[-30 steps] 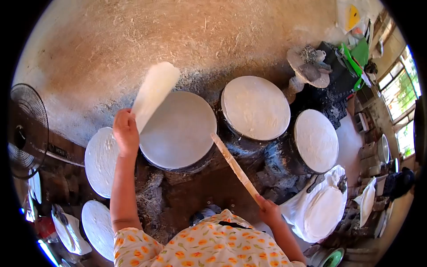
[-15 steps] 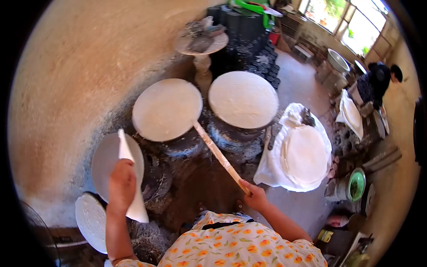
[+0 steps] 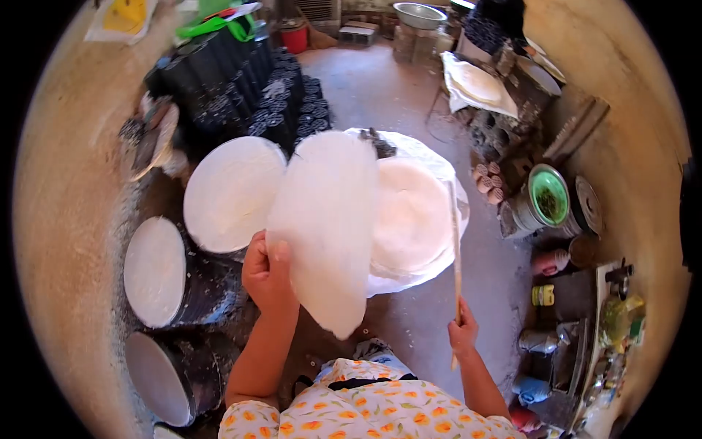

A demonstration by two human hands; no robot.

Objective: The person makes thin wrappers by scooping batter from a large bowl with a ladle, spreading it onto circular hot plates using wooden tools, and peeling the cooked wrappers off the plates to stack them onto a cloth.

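Observation:
My left hand [image 3: 270,272] pinches the left edge of a thin white sheet [image 3: 325,227], which hangs folded or curved in front of me. That sheet overlaps the left side of a stack of round white sheets [image 3: 411,212] on a white cloth [image 3: 446,157]. In my right hand [image 3: 462,333] is a long, thin wooden stick [image 3: 457,256], held upright beside the stack's right edge. Left of the hanging sheet stands a round griddle covered in white [image 3: 234,192], with another white-covered griddle [image 3: 155,271] nearer the wall. Below them is a bare grey griddle [image 3: 157,377].
Black coal cylinders [image 3: 219,80] are piled at the upper left, near a pedestal [image 3: 157,143] by the wall. A person in dark clothes [image 3: 493,25] is at the upper right beside a cloth with a round sheet [image 3: 479,84]. A green basin [image 3: 547,196] stands at right.
The view has swung right, from the griddles to the cloth with the stack. My left hand has carried the white sheet from the grey griddle to beside the stack; the stick has come along.

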